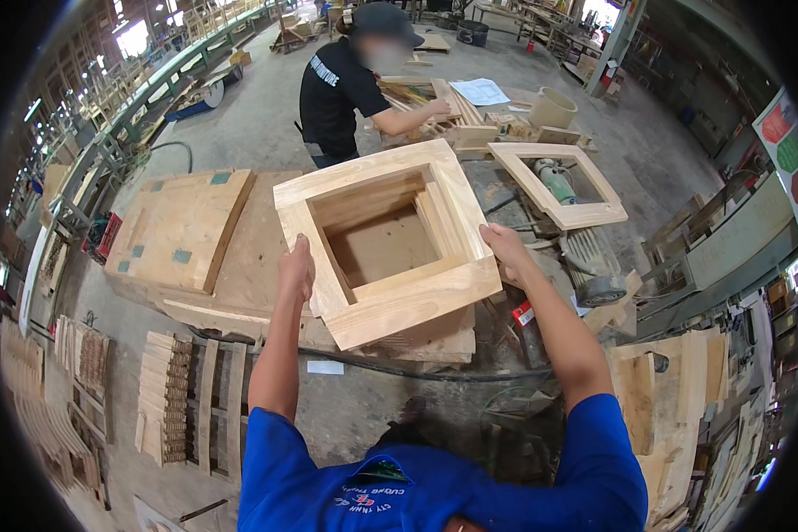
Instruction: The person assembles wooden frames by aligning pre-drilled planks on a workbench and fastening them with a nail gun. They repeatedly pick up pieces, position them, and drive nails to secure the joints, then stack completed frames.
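Observation:
Both my hands grip a pale wooden frame point(399, 306) with a square opening. My left hand point(298, 268) is closed on its left side, thumb on top; my right hand point(505, 248) is closed on its right side. The frame is slightly turned over the workbench point(266, 222). Through its opening, the inner edges of more frames point(434, 217) show in a stack underneath. Whether the held frame touches that stack, I cannot tell. To the right, another wooden frame point(594, 215) lies flat, with a green power tool point(554, 182) seen through its opening.
Across the bench, a co-worker point(337, 102) in a black shirt reaches toward wood pieces and a paper sheet point(480, 91). A wooden panel point(182, 226) lies at the left. Stacked wood strips point(161, 395) rest on a pallet near the floor. A hose point(417, 374) runs along the bench's front.

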`<action>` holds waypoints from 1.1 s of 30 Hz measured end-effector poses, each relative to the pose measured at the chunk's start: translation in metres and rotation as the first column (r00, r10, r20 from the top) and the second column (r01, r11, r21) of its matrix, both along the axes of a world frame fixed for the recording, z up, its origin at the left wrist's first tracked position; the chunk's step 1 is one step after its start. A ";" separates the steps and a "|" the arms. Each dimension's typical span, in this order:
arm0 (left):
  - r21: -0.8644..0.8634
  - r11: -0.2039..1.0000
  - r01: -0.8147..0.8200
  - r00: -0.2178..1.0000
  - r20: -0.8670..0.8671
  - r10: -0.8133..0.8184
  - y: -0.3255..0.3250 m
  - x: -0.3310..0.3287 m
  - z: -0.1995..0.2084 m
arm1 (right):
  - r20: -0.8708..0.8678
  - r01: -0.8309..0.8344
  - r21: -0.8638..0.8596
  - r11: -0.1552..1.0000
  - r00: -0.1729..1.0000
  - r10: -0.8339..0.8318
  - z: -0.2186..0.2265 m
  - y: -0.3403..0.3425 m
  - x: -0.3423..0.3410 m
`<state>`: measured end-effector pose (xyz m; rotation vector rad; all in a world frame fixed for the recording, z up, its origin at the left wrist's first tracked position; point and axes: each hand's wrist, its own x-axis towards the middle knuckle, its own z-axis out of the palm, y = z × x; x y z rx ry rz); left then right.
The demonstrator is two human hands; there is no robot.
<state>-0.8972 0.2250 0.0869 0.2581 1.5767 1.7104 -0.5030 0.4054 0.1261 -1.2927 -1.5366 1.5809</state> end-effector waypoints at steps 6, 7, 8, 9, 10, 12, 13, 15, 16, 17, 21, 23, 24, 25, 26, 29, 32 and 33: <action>-0.025 0.995 -0.096 0.967 -0.238 0.088 0.018 -0.029 -0.012 | 0.070 0.012 -0.009 1.000 0.997 -0.011 -0.008 0.032 -0.043; -0.065 0.987 -0.146 0.925 -0.363 0.113 0.017 -0.037 -0.014 | 0.070 0.016 0.007 1.000 0.997 -0.016 -0.013 0.034 -0.049; -0.103 0.974 -0.203 0.866 -0.483 0.130 0.014 -0.045 -0.016 | 0.075 -0.013 0.006 1.000 0.997 0.013 -0.019 0.036 -0.055; -0.133 0.954 -0.268 0.790 -0.598 0.139 0.009 -0.053 -0.016 | 0.078 -0.046 0.007 0.999 0.996 0.045 -0.023 0.037 -0.061; -0.212 0.941 -0.263 0.722 -0.690 0.047 0.009 -0.051 -0.020 | 0.104 -0.055 0.004 0.998 0.993 0.055 -0.032 0.040 -0.059; -0.345 0.913 -0.217 0.575 -0.801 -0.166 0.023 -0.033 -0.025 | 0.295 0.004 0.212 0.977 0.953 -0.068 -0.048 0.053 -0.030; -0.368 0.904 -0.218 0.567 -0.802 -0.190 0.018 -0.035 -0.024 | 0.356 -0.012 0.290 0.957 0.929 -0.096 -0.054 0.049 -0.033; -0.408 0.889 -0.207 0.555 -0.798 -0.237 0.013 -0.035 -0.024 | 0.495 -0.079 0.375 0.924 0.859 -0.128 -0.056 0.048 -0.032; -0.398 0.894 -0.206 0.568 -0.793 -0.222 0.006 -0.039 -0.022 | 0.523 -0.101 0.404 0.909 0.841 -0.139 -0.054 0.044 -0.040; -0.384 0.900 -0.205 0.582 -0.788 -0.203 0.001 -0.043 -0.021 | 0.552 -0.123 0.436 0.892 0.819 -0.157 -0.052 0.041 -0.046; -0.446 0.877 -0.181 0.599 -0.757 -0.261 -0.015 -0.042 -0.023 | 0.551 -0.124 0.398 0.909 0.825 -0.129 -0.041 0.030 -0.055; -0.454 0.871 -0.188 0.591 -0.760 -0.269 -0.017 -0.038 -0.020 | 0.524 -0.111 0.338 0.934 0.847 -0.089 -0.038 0.034 -0.051; -0.460 0.866 -0.197 0.586 -0.763 -0.272 -0.018 -0.038 -0.018 | 0.501 -0.101 0.317 0.943 0.862 -0.076 -0.038 0.035 -0.053; -0.484 0.855 -0.187 0.579 -0.757 -0.302 -0.016 -0.032 -0.015 | 0.486 -0.087 0.294 0.952 0.871 -0.071 -0.040 0.036 -0.049; -0.515 0.839 -0.177 0.576 -0.745 -0.336 -0.016 -0.026 -0.012 | 0.449 -0.057 0.238 0.970 0.892 -0.058 -0.041 0.037 -0.045; -0.582 0.793 -0.181 0.559 -0.724 -0.404 -0.020 -0.009 -0.001 | 0.377 -0.016 0.119 0.993 0.926 -0.030 -0.043 0.036 -0.043; -0.585 0.780 -0.224 0.575 -0.725 -0.379 -0.033 -0.008 0.006 | 0.354 -0.049 0.121 0.991 0.935 0.003 -0.039 0.028 -0.053; -0.577 0.782 -0.237 0.585 -0.727 -0.360 -0.038 -0.010 0.007 | 0.312 -0.048 0.128 0.991 0.950 0.006 -0.037 0.024 -0.059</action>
